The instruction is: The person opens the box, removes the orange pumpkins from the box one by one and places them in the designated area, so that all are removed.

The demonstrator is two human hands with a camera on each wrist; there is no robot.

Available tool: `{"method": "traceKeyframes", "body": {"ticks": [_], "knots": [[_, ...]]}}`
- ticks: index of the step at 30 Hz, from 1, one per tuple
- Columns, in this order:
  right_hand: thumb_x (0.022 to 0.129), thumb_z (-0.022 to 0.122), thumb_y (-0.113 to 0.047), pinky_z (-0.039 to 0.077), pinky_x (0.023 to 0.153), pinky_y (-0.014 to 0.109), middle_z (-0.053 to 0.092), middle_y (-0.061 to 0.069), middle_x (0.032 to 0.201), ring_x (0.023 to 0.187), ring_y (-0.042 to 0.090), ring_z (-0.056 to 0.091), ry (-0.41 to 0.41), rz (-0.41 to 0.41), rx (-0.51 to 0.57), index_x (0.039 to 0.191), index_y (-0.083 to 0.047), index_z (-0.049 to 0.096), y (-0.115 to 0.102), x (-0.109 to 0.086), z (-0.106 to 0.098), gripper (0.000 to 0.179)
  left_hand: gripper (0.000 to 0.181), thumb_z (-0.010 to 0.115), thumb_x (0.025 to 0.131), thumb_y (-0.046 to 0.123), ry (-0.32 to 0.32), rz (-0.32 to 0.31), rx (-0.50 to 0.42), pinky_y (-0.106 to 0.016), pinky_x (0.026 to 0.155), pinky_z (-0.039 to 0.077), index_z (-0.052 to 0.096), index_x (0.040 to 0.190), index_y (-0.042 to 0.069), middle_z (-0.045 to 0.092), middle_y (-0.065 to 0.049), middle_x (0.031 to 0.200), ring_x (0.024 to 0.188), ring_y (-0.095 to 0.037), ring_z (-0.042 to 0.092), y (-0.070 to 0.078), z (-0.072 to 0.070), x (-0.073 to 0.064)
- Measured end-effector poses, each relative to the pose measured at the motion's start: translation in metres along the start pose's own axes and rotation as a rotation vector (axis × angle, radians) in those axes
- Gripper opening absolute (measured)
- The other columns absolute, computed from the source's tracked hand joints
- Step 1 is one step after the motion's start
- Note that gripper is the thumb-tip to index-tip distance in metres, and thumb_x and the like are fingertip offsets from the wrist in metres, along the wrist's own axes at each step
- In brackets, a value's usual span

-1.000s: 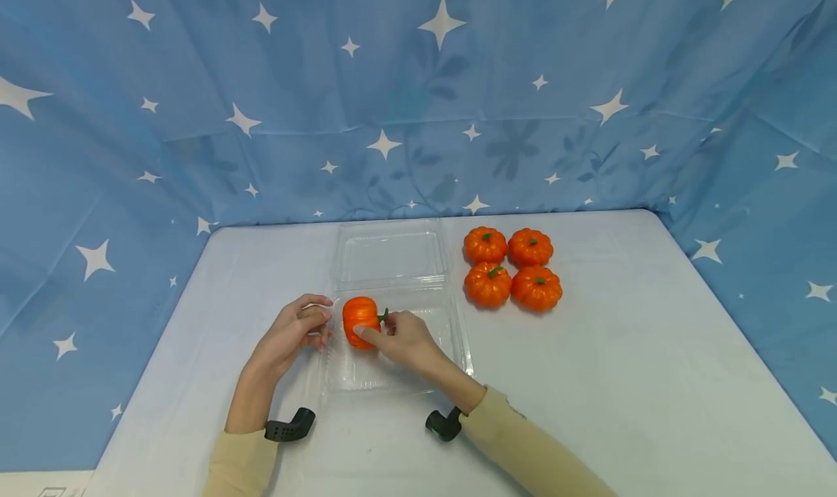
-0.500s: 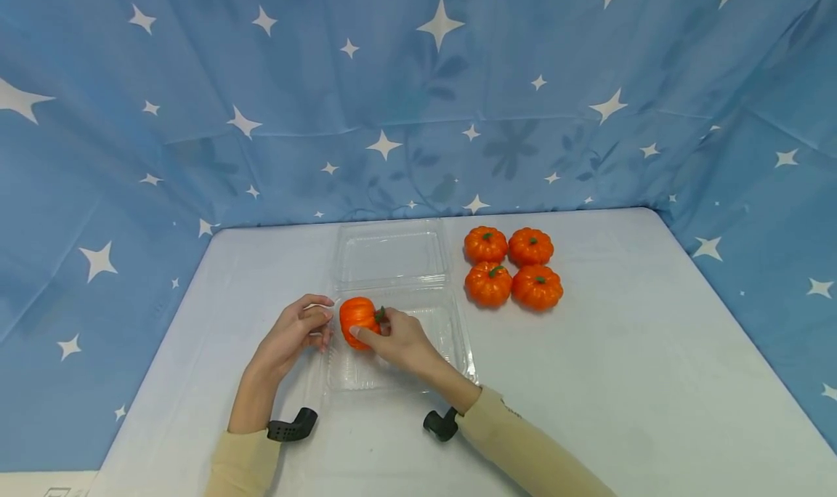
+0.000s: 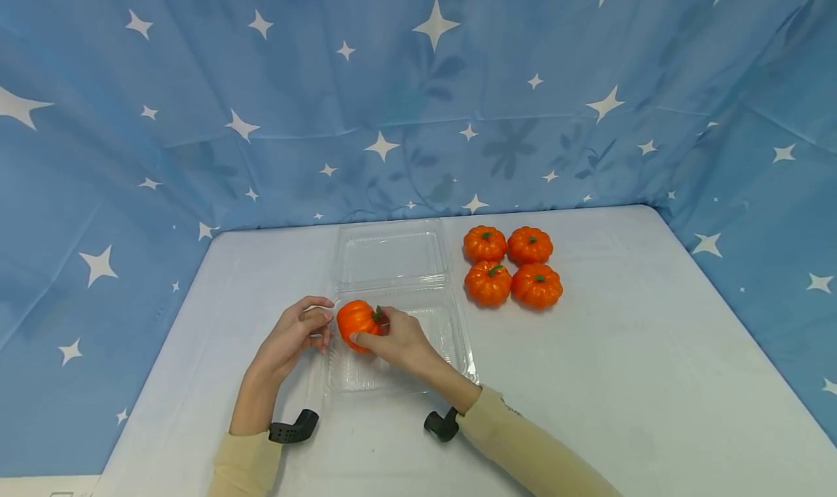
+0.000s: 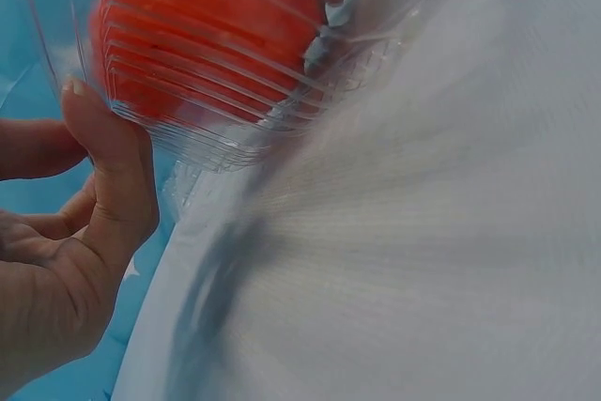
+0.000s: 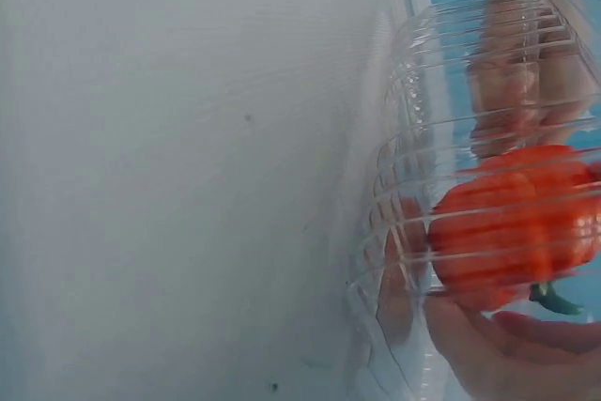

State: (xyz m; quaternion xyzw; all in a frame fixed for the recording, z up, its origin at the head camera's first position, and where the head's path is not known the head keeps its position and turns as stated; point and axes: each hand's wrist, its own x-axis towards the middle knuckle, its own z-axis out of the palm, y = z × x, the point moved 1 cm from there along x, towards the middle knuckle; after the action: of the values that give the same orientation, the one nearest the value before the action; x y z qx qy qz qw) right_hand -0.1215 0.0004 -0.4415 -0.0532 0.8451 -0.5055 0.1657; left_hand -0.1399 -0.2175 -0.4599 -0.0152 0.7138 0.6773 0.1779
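An orange pumpkin (image 3: pixel 356 321) with a green stem lies tipped on its side over the left part of a clear plastic clamshell container (image 3: pixel 418 366). My right hand (image 3: pixel 402 341) grips the pumpkin from the stem side, thumb on its near face. At the container's left rim is my left hand (image 3: pixel 294 333), fingers bent, with the thumb and fingertips on the rim. The left wrist view shows that thumb (image 4: pixel 117 166) against the clear wall, and the pumpkin (image 4: pixel 207 25) behind the plastic. Ribbed plastic partly covers the pumpkin (image 5: pixel 507 223) in the right wrist view.
The container's lid (image 3: pixel 392 253) lies folded back behind its base. Several orange pumpkins (image 3: pixel 536 286) stand close together to the right of the lid. A white cloth covers the table (image 3: pixel 621 381), and a blue star-patterned curtain (image 3: pixel 510 83) hangs around it.
The pumpkin has turned in my right hand and shifted slightly left, its stem now nearer my fingers. My left hand stays at the container's rim.
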Motion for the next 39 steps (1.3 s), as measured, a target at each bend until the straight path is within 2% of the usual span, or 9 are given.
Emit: {"method": "traceKeyframes", "body": {"ticks": [4, 11, 19, 39], "knots": [[0.084, 0.078, -0.037, 0.056, 0.095, 0.046, 0.066, 0.020, 0.131, 0.110, 0.029, 0.065, 0.004, -0.002, 0.022, 0.140, 0.006, 0.055, -0.001, -0.001, -0.002, 0.074, 0.034, 0.050, 0.104, 0.006, 0.011, -0.008, -0.001, -0.026, 0.058, 0.052, 0.042, 0.134, -0.008, 0.058, -0.002, 0.074, 0.062, -0.015, 0.055, -0.001, 0.001, 0.000], [0.078, 0.084, -0.032, 0.057, 0.095, 0.047, 0.069, 0.018, 0.126, 0.108, 0.028, 0.066, 0.000, -0.002, 0.042, 0.138, 0.003, 0.059, 0.001, -0.003, -0.003, 0.074, 0.036, 0.050, 0.104, 0.006, 0.018, -0.013, -0.017, -0.025, 0.057, 0.051, 0.041, 0.135, -0.009, 0.056, -0.003, 0.074, 0.061, -0.015, 0.054, -0.002, 0.002, -0.001], [0.076, 0.087, -0.030, 0.056, 0.097, 0.048, 0.067, 0.018, 0.130, 0.111, 0.030, 0.065, 0.015, -0.004, -0.028, 0.138, 0.003, 0.060, 0.000, -0.008, -0.007, 0.075, 0.036, 0.052, 0.105, 0.007, 0.012, -0.013, -0.007, -0.025, 0.058, 0.051, 0.040, 0.135, -0.009, 0.056, -0.003, 0.074, 0.062, -0.015, 0.054, 0.000, 0.001, -0.002], [0.080, 0.087, -0.014, 0.057, 0.098, 0.048, 0.065, 0.016, 0.134, 0.118, 0.031, 0.065, 0.041, -0.190, -0.192, 0.138, 0.003, 0.058, -0.008, -0.027, -0.033, 0.067, 0.036, 0.052, 0.104, 0.007, 0.009, 0.001, 0.025, -0.026, 0.058, 0.052, 0.042, 0.134, -0.010, 0.057, -0.001, 0.073, 0.062, -0.014, 0.055, 0.005, 0.000, -0.002]]}}
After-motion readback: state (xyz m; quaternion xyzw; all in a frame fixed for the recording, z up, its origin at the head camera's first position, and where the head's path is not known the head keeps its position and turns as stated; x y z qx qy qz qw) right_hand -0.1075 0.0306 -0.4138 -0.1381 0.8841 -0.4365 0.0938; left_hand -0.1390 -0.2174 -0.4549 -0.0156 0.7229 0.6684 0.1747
